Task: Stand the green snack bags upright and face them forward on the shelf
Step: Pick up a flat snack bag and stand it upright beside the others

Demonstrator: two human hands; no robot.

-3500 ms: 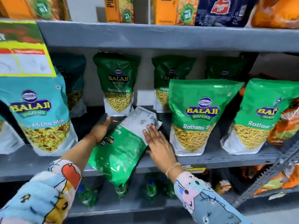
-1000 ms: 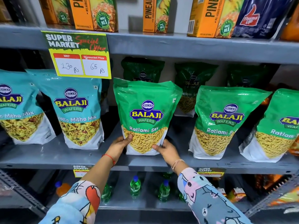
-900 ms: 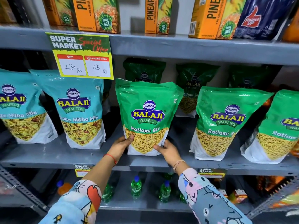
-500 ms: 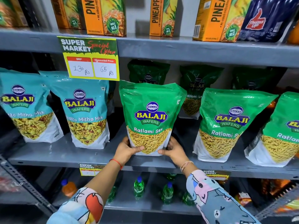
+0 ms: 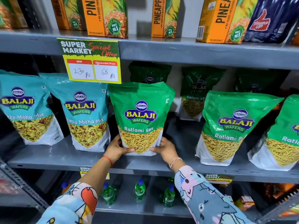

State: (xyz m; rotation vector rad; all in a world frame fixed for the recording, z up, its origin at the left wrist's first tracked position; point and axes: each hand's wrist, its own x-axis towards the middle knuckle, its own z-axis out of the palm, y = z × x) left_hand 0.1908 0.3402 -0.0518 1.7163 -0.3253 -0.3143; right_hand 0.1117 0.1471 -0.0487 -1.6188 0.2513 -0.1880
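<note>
both hands forward, left hand [image 5: 116, 148], right hand [image 5: 165, 149], fingers curled

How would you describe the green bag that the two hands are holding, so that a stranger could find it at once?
Find the yellow price sign hanging from the upper grey shelf. Directly below its right corner stands a green Ratlami Sev bag, upright and facing forward, in the front row. Unlike the other green bags, it touches a teal Mitha Mix bag, and the left hand and right hand grip its base.

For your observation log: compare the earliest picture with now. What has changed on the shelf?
The green bag that lay flat, back up, now stands upright, label forward, held at its base by the left hand and right hand. The other bags stayed standing.
</note>
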